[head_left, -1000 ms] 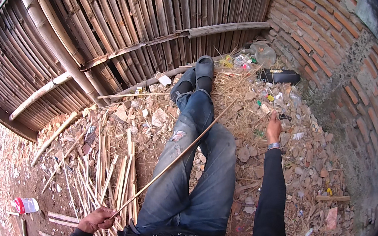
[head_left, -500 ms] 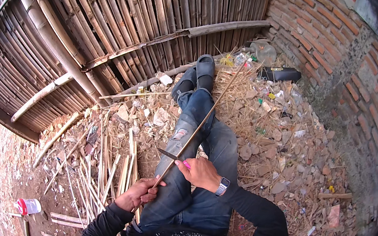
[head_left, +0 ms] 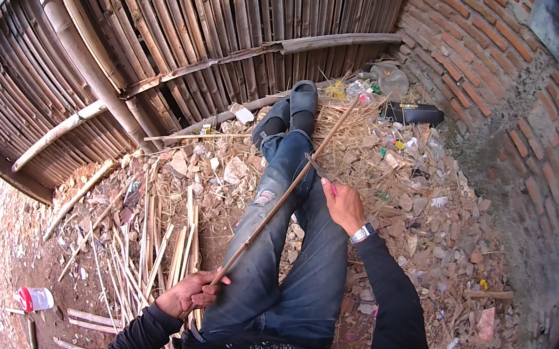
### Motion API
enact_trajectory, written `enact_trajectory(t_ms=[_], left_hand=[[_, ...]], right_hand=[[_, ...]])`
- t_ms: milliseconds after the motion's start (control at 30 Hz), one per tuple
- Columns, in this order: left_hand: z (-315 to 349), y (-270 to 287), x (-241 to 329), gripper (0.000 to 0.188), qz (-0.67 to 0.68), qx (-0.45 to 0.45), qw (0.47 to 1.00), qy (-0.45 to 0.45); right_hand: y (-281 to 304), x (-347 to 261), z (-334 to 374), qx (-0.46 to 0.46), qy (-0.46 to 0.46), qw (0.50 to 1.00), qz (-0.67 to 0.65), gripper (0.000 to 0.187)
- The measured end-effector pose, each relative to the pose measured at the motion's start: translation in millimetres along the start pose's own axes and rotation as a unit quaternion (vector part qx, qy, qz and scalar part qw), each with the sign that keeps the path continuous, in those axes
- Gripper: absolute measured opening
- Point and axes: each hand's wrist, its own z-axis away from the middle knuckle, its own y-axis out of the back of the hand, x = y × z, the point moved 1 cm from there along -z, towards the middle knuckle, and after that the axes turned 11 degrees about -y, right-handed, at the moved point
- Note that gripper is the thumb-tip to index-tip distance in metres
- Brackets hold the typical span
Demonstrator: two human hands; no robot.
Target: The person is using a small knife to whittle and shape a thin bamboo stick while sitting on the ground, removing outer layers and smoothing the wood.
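I sit on the ground with my legs in blue jeans (head_left: 298,247) stretched out and crossed, dark shoes (head_left: 303,100) at the far end. My left hand (head_left: 189,295) grips the near end of a long thin bamboo strip (head_left: 284,196) that runs diagonally over my legs toward the shoes. My right hand (head_left: 340,204), with a wristwatch, holds a knife with a pink handle (head_left: 318,172) against the strip about halfway along it.
A bamboo-slat wall (head_left: 170,40) rises ahead and to the left, a red brick wall (head_left: 499,112) to the right. Cut bamboo strips (head_left: 142,255) lie in a pile at my left. Rubble, dry straw, plastic bottles and a black case (head_left: 415,112) litter the ground. A red-capped bottle (head_left: 36,298) lies lower left.
My right hand came off the ground at the right, took up the knife and set it on the strip, then slid farther along it. The left hand shifted on the strip's near end.
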Motion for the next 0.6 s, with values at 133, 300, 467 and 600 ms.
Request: enact_trajectory(t_ms=[133, 300, 467, 600], left_hand=[[-3, 12, -2, 0.035, -0.012, 0.005, 1.000, -0.009], [38, 42, -8, 0.032, -0.059, 0.051, 0.997, -0.016], [72, 70, -8, 0.033, -0.106, 0.066, 0.992, -0.006], [67, 85, -13, 0.031, -0.100, 0.066, 0.993, -0.012]], right_hand=[[-20, -62, 69, -0.143, 0.162, 0.976, 0.013, 0.066], [-30, -21, 9, -0.005, 0.041, 0.999, 0.000, 0.068], [27, 36, -48, 0.057, -0.053, 0.996, 0.040, 0.068], [-19, -35, 53, -0.120, 0.148, 0.981, 0.029, 0.062]])
